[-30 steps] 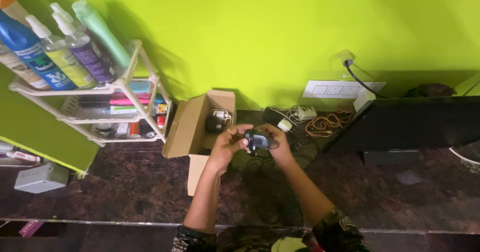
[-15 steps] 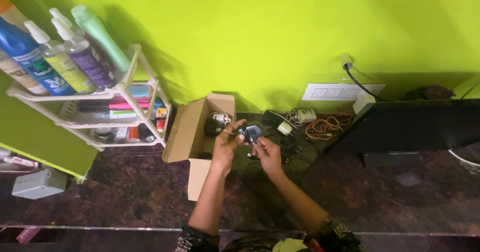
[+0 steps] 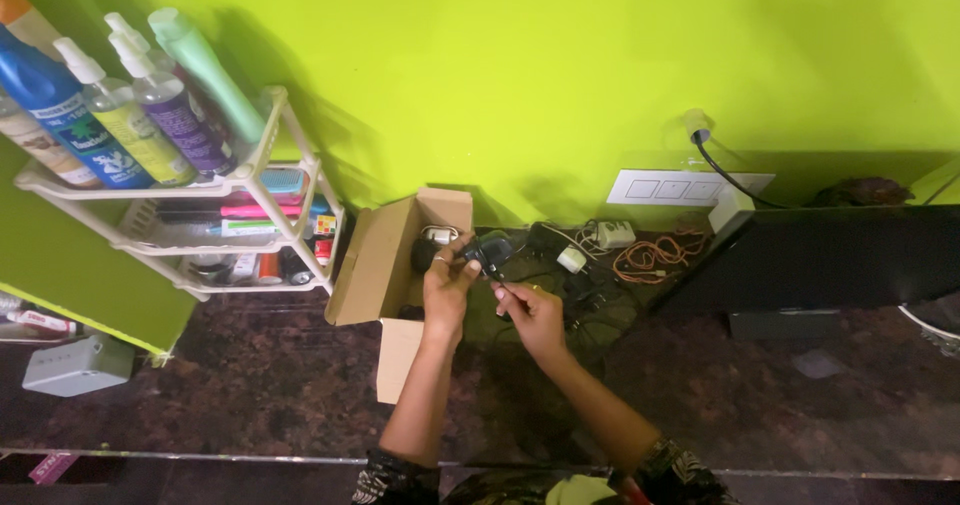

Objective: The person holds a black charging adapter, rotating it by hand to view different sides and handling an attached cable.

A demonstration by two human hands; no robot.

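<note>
A bright lime-green wall [image 3: 520, 75] fills the far half of the scene above a dark mottled stone surface [image 3: 250, 375]. At right, a large black flat panel [image 3: 850, 255] stands along the wall, just near of a white switch plate [image 3: 690, 186]. At left, a white plastic rack [image 3: 200, 215] carries spray bottles [image 3: 120, 115] on its top tier and small tubes and packets on the tiers below; a small white box [image 3: 78, 365] lies on the surface left of and nearer than the rack. An open brown cardboard box [image 3: 385, 255] sits at centre, its flap swung out to the left, with a dark object and a white cord showing inside at its far end. Right of the box, against the wall, a tangle of cables spreads out, among them an orange coil [image 3: 650, 255] and white plugs [image 3: 612, 232].

The person's left hand [image 3: 447, 283] is grasping a small black adapter [image 3: 487, 253] at its fingertips, holding it just above the right edge of the box opening, at the far right tip of that hand. The right hand [image 3: 532, 312], nearer and to the right, is pinched on the thin black cord [image 3: 500, 283] that trails down from the adapter, the fingers closed around it. Both forearms reach in from the near edge, patterned sleeves at the elbows.
</note>
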